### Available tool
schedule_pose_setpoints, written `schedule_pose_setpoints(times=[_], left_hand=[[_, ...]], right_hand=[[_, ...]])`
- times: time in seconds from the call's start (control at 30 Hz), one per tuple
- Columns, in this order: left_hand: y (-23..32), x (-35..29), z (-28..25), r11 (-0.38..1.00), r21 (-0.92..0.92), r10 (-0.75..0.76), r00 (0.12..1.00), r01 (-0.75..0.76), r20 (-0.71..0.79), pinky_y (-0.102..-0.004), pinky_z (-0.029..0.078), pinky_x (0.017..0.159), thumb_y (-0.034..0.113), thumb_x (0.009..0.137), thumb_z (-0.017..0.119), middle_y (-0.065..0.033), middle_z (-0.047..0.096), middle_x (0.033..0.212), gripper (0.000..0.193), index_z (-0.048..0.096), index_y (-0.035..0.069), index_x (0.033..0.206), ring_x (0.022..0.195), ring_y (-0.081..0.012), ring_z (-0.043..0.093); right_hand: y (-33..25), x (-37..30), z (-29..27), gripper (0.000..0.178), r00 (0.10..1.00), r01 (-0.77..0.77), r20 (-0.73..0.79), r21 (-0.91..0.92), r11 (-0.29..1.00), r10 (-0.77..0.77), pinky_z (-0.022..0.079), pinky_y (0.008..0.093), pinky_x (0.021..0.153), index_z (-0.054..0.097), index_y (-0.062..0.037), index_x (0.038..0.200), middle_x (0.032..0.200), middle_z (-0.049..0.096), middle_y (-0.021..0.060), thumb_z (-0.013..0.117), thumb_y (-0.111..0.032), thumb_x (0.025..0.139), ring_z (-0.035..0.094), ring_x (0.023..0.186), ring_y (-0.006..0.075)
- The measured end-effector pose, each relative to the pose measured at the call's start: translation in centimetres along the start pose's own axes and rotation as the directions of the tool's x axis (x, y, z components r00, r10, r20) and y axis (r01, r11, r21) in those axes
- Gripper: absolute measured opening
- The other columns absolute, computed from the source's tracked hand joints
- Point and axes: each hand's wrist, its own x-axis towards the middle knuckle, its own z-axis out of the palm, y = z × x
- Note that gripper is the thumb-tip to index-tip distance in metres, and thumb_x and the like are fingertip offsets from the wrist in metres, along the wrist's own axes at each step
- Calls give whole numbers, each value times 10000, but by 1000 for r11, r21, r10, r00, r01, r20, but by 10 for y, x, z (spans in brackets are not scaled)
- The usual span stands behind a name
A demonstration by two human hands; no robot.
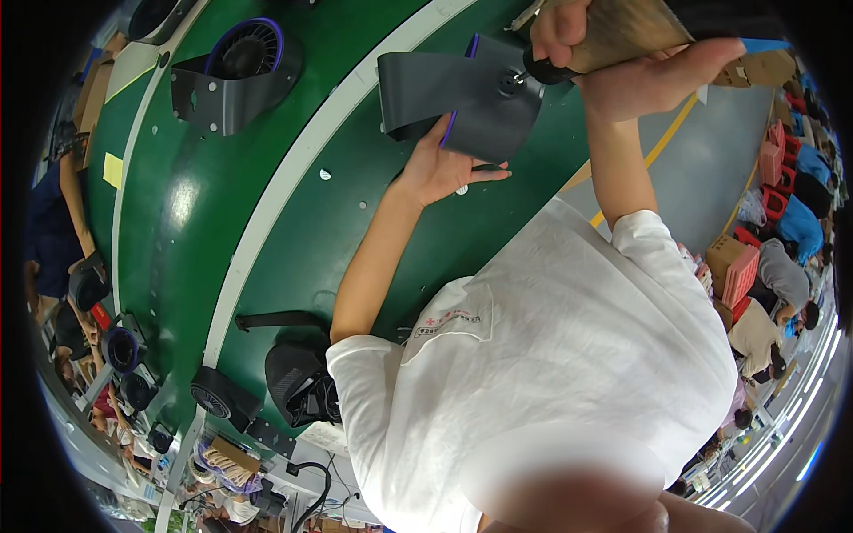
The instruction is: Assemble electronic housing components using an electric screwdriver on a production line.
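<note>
Two bare hands work over a green conveyor belt [293, 266], and nearest the body, at the belt's near edge, lie a few black fan parts [300, 384] that neither hand touches. Farther out, the left hand [442, 167] is spread open, palm up against the lower edge of a dark grey fan housing [471, 98] with a purple rim. It props the piece without closing round it. The housing sits past the belt's white stripe [293, 173], tipped up off the surface.

Its long axis runs nearly across the picture. The flat grey stem points to the person's left and the rounded, purple-edged end to the right, where the tool meets it.

Beyond that, the right hand [622, 62] is clenched round the tan body of a power driver [622, 31], and the driver's black tip [540, 69] presses on the round end of the housing.

The fastening looks under way and not finished, since the tip is seated and the piece is braced, not set down. How many fasteners are already in cannot be made out. Small pale bits [324, 175] lie loose on the belt near the left wrist.

Farthest off, a second housing [238, 73] of the same kind rests flat on the belt, seemingly not yet worked on
</note>
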Motion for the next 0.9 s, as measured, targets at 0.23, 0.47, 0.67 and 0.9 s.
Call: schedule_pose_setpoints(times=[0.23,0.47,0.67,0.9], left_hand=[[-2,1,-8,1000,-20,3,999,-2,40,-596,405,974,495,982,277,-200,541,1250,596,406,44,1350,1038,-396,570],[-1,0,-10,998,-69,2,998,2,67,-594,404,978,474,984,275,-206,541,1248,578,413,43,1343,1052,-399,564],[-7,-7,-6,988,-149,43,999,-39,26,-582,431,956,439,985,273,-214,539,1248,561,410,25,1339,1060,-408,563],[-36,-94,-2,765,437,629,696,-473,-346,-501,483,927,361,1006,292,-167,527,1273,505,421,-18,1314,1154,-348,522]], right_hand=[[55,20,-13,959,903,89,264,658,748,-340,368,262,361,300,6,1297,481,489,90,186,-814,813,430,350,177],[23,-13,-18,985,997,-82,-12,-274,958,82,363,253,353,352,-14,1188,442,464,78,167,-874,747,427,340,162],[22,-32,-30,856,999,-52,-12,-106,993,51,387,273,367,368,-49,1207,528,487,84,280,-802,808,449,377,170],[-9,-30,-46,967,996,-24,81,0,1000,24,414,283,342,334,-89,1333,643,517,96,278,-860,752,438,386,157]])
